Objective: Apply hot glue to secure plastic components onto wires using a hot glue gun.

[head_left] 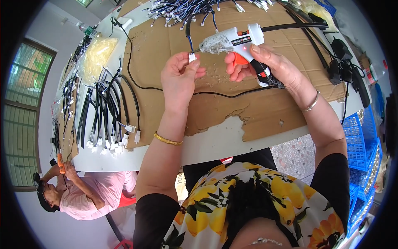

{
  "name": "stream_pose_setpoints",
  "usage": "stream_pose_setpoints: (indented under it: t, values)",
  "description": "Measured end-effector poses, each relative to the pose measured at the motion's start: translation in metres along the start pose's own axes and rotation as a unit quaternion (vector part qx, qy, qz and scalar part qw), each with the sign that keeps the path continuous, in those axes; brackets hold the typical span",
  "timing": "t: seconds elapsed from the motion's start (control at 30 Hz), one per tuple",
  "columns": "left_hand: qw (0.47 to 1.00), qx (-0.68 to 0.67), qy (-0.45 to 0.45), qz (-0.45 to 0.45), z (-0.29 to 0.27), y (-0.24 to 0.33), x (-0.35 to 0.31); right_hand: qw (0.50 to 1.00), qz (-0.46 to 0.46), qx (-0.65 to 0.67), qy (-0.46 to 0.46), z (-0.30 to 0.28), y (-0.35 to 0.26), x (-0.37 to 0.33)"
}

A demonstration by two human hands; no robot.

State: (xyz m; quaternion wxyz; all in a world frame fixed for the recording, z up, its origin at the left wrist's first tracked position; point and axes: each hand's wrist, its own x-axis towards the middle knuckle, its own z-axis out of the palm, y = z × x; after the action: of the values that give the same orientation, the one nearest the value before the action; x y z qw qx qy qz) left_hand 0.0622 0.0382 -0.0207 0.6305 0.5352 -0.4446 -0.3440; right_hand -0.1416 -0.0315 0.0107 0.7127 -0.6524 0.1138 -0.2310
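Between the thumb and fingers of my left hand (179, 79) is a white plug connector (192, 57), its dark cable (188, 31) running up and away from me. My right hand (275, 64) grips a white hot glue gun (252, 38) by its handle, with the fingers near the orange trigger (240, 59). The gun's nozzle, crusted with whitish glue, points left and meets or nearly touches the connector's cable end. A black glue stick (294, 25) sticks out of the gun's rear. Whether glue is flowing is too small to tell.
Brown cardboard (224, 103) with a torn front edge covers the table. Bundled black cables (103, 112) lie left, beside a yellowish plastic bag (98, 56). More wires (182, 12) are piled at the back. Power adapters (342, 50) stand right, above blue crates (358, 141). A person (93, 191) works at left.
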Motion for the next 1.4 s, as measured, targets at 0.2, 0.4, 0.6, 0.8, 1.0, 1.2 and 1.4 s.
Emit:
stream_pose_setpoints:
  t: [0.2, 0.4, 0.6, 0.8, 1.0, 1.2, 1.4]
  values:
    - [1.000, 0.016, 0.025, -0.009, 0.0011, 0.0014, -0.0003, 1.000, -0.003, -0.024, 0.019, 0.0037, 0.0012, -0.0006]
    - [0.999, 0.029, 0.036, -0.004, 0.0012, 0.0018, -0.0009, 0.998, -0.006, -0.044, 0.036, 0.0060, 0.0018, -0.0005]
    - [0.999, 0.037, 0.033, 0.001, 0.0019, 0.0020, -0.0007, 0.995, -0.003, -0.094, 0.042, 0.0076, 0.0025, -0.0001]
    - [0.999, 0.033, 0.032, 0.001, 0.0024, 0.0029, -0.0013, 0.993, -0.022, -0.107, 0.035, 0.0072, 0.0043, 0.0007]
    - [0.998, 0.045, 0.035, 0.003, 0.0034, 0.0033, -0.0018, 0.993, -0.016, -0.111, 0.039, 0.0073, 0.0046, 0.0005]
    - [0.997, 0.061, 0.040, 0.014, 0.0020, 0.0002, -0.0006, 0.993, -0.024, -0.108, 0.043, 0.0077, 0.0065, 0.0012]
    - [0.996, 0.078, 0.045, 0.026, 0.0018, 0.0003, -0.0004, 0.992, -0.026, -0.117, 0.045, 0.0098, 0.0063, 0.0010]
